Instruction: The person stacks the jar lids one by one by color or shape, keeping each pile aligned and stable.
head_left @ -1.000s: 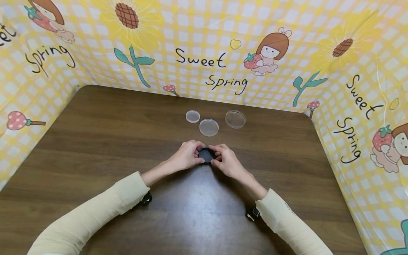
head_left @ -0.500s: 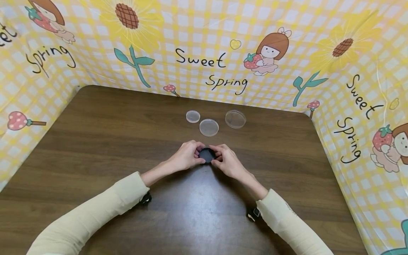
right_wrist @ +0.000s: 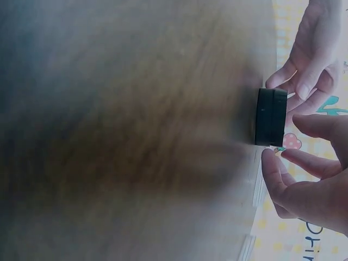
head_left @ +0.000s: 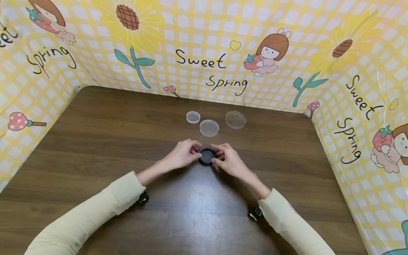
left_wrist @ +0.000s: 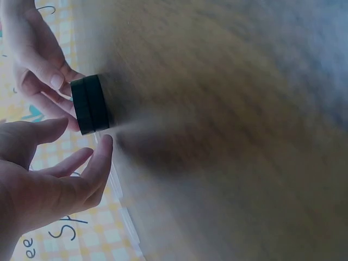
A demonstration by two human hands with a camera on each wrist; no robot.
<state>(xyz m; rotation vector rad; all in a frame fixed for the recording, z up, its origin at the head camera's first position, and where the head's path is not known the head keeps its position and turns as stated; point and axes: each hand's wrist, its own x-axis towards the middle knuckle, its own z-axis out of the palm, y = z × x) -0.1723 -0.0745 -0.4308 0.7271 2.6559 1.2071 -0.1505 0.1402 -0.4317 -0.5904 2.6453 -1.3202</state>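
I see the left hand [head_left: 183,154] has let go and drawn back, the black round case [head_left: 207,156] now just beyond its fingertips; the right hand [head_left: 231,161] has loosened its fingers beside it too.

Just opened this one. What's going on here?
A person has both bare hands around a round black container that sits on a wood-grain table. The left hand and right hand flank it with fingers relaxed, neither gripping it; whether any fingertip touches it is hard to tell. Farther back stand three clear round dishes, untouched.
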